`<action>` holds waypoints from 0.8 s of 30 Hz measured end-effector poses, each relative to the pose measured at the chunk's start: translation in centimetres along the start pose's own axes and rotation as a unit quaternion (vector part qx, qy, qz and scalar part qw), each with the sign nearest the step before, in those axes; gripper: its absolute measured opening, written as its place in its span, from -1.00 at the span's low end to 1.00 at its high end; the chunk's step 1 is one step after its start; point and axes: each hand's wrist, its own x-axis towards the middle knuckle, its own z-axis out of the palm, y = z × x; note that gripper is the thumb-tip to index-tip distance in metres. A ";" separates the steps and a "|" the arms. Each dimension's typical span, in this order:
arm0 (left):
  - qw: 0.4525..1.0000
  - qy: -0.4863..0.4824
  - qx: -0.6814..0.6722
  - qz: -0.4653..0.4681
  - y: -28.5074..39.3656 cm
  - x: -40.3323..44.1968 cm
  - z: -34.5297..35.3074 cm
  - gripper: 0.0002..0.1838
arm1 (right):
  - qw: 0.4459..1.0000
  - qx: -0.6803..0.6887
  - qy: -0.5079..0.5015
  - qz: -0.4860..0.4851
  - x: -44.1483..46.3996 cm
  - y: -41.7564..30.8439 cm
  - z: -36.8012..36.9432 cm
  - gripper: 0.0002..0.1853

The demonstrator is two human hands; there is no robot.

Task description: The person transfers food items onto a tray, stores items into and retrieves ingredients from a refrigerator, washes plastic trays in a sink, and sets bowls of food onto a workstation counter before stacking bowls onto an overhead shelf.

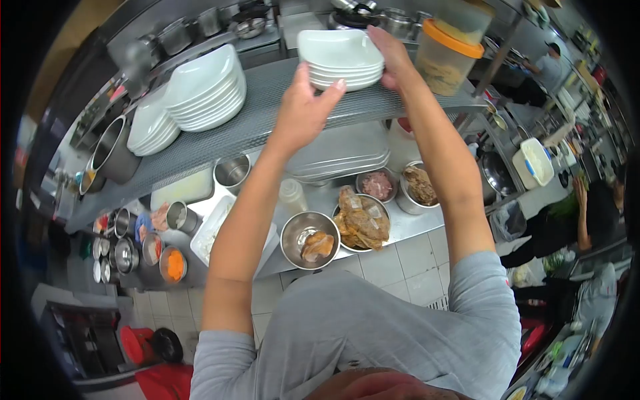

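On the raised metal shelf, a short stack of white dishes (341,57) stands between my two hands. My right hand (393,59) is pressed round the stack's right side. My left hand (308,110) is at its front left, thumb and fingers apart, fingertips at the lower left rim; whether they touch is unclear. Left along the shelf are a taller stack of white dishes (207,90) and a lower white stack (153,123). A clear tub with an orange rim (445,60) stands just right of my right hand.
Below the shelf, the counter holds a steel bowl with orange-brown pieces (310,240), a bowl of browned meat (362,222), minced meat (377,185), and a squeeze bottle (292,195). A metal pot (115,150) stands at the shelf's left end. Other people work at right.
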 end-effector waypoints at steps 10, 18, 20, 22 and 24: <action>0.983 -0.001 0.181 -0.041 7.8 -3.8 -12.5 -0.46 | 0.887 -0.297 0.155 -0.318 -7.5 -1.4 4.7 -0.46; 0.894 -0.020 0.418 -0.159 4.9 6.8 -29.3 -0.42 | 0.772 -0.601 -0.023 -0.208 -13.3 7.3 18.0 -0.07; 0.907 -0.097 0.370 -0.179 3.5 9.1 -30.4 -0.45 | 0.754 -0.634 -0.003 -0.172 -11.7 8.0 20.0 -0.08; 0.922 -0.128 0.293 -0.217 1.7 10.5 -31.2 -0.46 | 0.740 -0.658 0.009 -0.141 -10.0 9.0 21.2 0.00; 0.937 -0.115 0.186 -0.273 0.6 11.4 -30.9 -0.45 | 0.750 -0.653 0.016 -0.105 -9.3 9.6 21.9 0.04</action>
